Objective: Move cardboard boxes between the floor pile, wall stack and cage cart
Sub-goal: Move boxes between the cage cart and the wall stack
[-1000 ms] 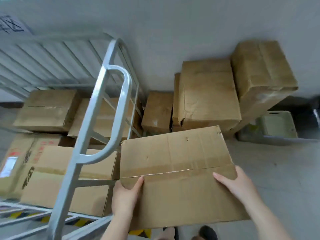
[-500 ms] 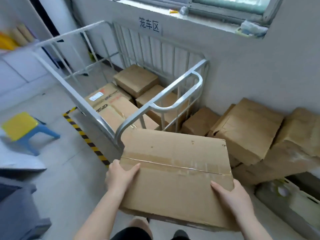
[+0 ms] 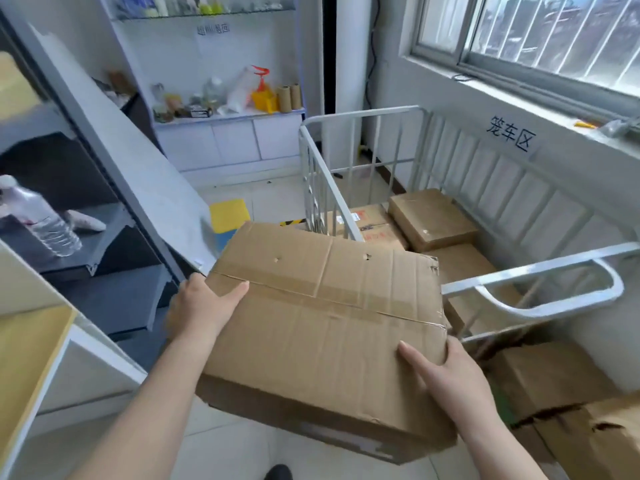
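I carry a large taped cardboard box (image 3: 322, 327) in front of me, off the floor. My left hand (image 3: 201, 304) grips its left edge, thumb lying on the top face. My right hand (image 3: 446, 372) grips the right near corner, thumb on top. To the right stands the white metal cage cart (image 3: 530, 299) under the window, with several cardboard boxes (image 3: 433, 218) inside it. More brown boxes of the wall stack (image 3: 568, 417) lie at the lower right, partly cut off by the frame edge.
A grey shelving unit (image 3: 114, 174) with a water bottle (image 3: 41, 220) stands close on the left. A white cabinet with clutter (image 3: 225, 109) is at the back. A yellow stool (image 3: 228, 216) sits on the floor beyond the box. My shoe (image 3: 277, 472) shows below.
The view has swung left and up, away from the wall stack toward the shelving and room. The box stays held in both hands and now sits left of the cart's handle.
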The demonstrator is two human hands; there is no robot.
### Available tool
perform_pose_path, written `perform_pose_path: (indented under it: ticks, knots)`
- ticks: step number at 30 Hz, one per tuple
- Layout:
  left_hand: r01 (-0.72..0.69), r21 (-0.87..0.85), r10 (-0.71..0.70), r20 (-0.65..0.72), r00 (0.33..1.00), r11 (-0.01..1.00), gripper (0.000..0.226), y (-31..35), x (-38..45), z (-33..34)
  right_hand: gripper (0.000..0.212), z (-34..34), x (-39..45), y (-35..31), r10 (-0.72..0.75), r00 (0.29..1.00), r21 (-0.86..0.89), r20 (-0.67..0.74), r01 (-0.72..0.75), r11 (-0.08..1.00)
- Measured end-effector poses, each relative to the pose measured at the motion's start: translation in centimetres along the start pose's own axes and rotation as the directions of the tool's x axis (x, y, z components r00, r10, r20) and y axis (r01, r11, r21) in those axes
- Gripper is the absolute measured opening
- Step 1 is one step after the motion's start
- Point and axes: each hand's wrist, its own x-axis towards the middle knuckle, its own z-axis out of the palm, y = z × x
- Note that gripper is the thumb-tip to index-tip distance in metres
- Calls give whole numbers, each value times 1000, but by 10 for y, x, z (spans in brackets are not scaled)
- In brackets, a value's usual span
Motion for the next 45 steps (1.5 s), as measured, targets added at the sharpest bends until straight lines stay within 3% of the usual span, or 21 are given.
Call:
perform_pose_path:
  ticks: [7, 15, 21, 34, 39, 45]
  knots:
    - [-1, 1, 1, -108, 994, 1000, 73, -18, 117, -50, 39, 73, 53, -92, -77, 995, 3, 67, 77, 997]
    - [-28, -212, 3, -115, 993, 977, 75, -10, 257, -46, 47, 144, 142, -186, -110, 994, 61, -23, 111, 992]
    - [-37, -190, 9, -145, 989, 981, 68, 26, 346, -24, 41, 173, 227, -238, -151, 984, 0, -91, 152, 988]
    - [-69, -299, 7, -203, 979, 952, 67, 177, 571, 16, 46, 201, 475, -378, -218, 960, 20, -174, 224, 974]
    - [-206, -359, 128, -229, 965, 910, 64, 251, 676, 38, 46, 207, 566, -422, -212, 928, 94, -306, 251, 963]
    - [-346, -509, 314, -151, 937, 788, 57, 345, 808, 90, 48, 225, 673, -473, -71, 876, 223, -478, 199, 954]
